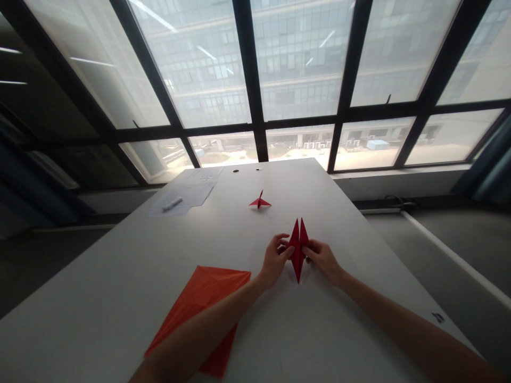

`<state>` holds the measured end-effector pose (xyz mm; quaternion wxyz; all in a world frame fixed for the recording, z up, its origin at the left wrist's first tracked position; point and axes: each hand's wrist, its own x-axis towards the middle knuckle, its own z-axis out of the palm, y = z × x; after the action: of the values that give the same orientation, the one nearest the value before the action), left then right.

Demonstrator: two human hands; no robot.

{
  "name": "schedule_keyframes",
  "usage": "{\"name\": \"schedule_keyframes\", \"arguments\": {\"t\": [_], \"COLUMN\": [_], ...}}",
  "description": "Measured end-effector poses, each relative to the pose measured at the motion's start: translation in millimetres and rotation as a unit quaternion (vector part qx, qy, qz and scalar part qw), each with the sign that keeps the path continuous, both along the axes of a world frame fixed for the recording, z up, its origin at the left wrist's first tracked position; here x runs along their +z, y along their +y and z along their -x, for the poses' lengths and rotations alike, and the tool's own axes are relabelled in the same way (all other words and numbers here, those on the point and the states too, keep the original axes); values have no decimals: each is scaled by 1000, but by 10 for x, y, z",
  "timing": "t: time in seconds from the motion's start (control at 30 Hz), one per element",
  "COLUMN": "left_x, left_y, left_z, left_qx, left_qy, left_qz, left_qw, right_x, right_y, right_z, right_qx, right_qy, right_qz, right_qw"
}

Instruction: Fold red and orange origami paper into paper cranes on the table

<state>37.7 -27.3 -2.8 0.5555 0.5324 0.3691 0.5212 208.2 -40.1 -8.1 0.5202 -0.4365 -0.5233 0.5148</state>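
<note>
Folded red paper model [297, 250], narrow and pointed, held just above the white table [120, 287] at centre frame, pinched between the closed fingers of the left hand [275, 260] and right hand [322, 259]. Ahead lies a small red origami crane [260, 201]. Creased orange paper [195, 314] lies lower left; printed sheets [184, 192] and a white marker [172, 204] lie upper left.

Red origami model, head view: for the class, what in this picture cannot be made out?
Head view:
- Red origami model: inner folds hidden by the left hand and right hand.
- Orange folded paper: partly hidden under the left forearm.
- Paper sheets: any print too small to read.
- Dark mark on the table: too small to identify.
</note>
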Motion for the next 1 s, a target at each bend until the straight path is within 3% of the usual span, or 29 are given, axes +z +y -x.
{"name": "schedule_keyframes", "arguments": {"t": [0.37,0.53,1.0], "left_x": [5,-22,-96], "left_y": [-14,-4,16], "left_z": [0,-6,-3], "left_qx": [-19,6,16], "left_qy": [0,5,77], "left_qz": [-2,-6,-10], "left_qw": [1000,1000,997], "right_x": [-60,-46,7], "right_y": [32,23,-18], "right_z": [-12,-11,0], "right_qx": [-12,-21,36], "right_qy": [36,39,57], "right_qz": [11,17,9], "right_qw": [999,999,998]}}
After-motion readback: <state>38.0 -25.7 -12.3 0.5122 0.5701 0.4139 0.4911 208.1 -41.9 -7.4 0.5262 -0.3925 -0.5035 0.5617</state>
